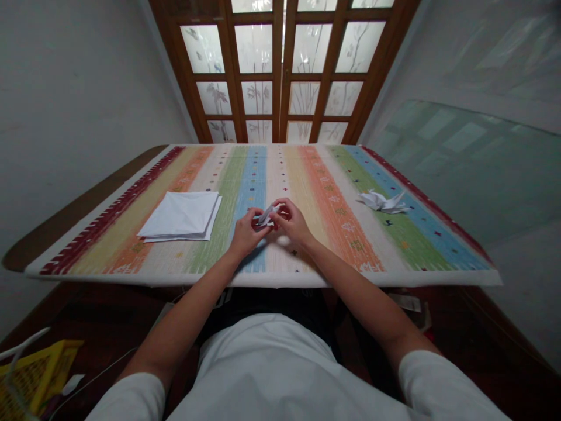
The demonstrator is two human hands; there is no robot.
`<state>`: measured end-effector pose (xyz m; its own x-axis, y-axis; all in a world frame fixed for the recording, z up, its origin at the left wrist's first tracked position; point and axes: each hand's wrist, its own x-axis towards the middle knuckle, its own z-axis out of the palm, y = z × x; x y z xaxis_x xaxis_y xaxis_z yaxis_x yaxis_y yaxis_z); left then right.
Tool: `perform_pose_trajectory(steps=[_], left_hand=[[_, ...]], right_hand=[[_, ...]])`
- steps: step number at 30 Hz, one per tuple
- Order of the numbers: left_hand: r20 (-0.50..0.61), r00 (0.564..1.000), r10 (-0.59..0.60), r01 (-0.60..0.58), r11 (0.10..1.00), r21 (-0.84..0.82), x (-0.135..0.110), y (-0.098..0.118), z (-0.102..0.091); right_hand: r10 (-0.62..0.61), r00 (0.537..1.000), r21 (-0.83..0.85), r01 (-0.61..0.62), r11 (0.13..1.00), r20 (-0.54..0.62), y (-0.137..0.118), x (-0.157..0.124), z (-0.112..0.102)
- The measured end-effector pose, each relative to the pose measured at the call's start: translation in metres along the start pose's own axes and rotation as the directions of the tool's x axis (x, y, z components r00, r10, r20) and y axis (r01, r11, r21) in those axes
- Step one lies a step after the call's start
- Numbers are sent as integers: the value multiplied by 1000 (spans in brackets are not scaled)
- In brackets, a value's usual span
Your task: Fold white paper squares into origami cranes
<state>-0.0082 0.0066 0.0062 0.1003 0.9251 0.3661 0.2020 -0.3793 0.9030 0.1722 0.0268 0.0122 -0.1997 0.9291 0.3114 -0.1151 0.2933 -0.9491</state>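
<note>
Between my two hands is a small piece of folded white paper [266, 216], held just above the striped tablecloth near the front middle. My left hand [249, 232] grips its left side with thumb and fingers. On the other side, my right hand [290, 222] pinches it, fingertips at the top and thumb below. The fingers cover much of the paper, so its exact folded shape cannot be made out. To the left lies a stack of square white paper sheets [180, 215]. A finished-looking white paper crane [384, 202] rests on the green stripe to the right.
The striped tablecloth [236, 169] covers a table whose brown wooden edge [30, 237] shows at the left. Behind it stand wooden doors with glass panes [280, 76]. A glass-like panel [473, 158] leans at the right wall. A yellow plastic basket [41, 374] sits low at the left, with cables.
</note>
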Motion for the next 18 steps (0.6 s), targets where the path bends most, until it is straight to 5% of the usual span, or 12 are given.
perform_pose_trajectory(steps=[9, 18], left_hand=[[-51, 992, 115, -111, 991, 81, 2, 1, 0], [-216, 974, 66, -40, 992, 123, 5, 3, -4]], right_hand=[[-49, 995, -22, 47, 999, -89, -3, 0, -2], [-72, 986, -89, 59, 994, -148, 0, -1, -1]])
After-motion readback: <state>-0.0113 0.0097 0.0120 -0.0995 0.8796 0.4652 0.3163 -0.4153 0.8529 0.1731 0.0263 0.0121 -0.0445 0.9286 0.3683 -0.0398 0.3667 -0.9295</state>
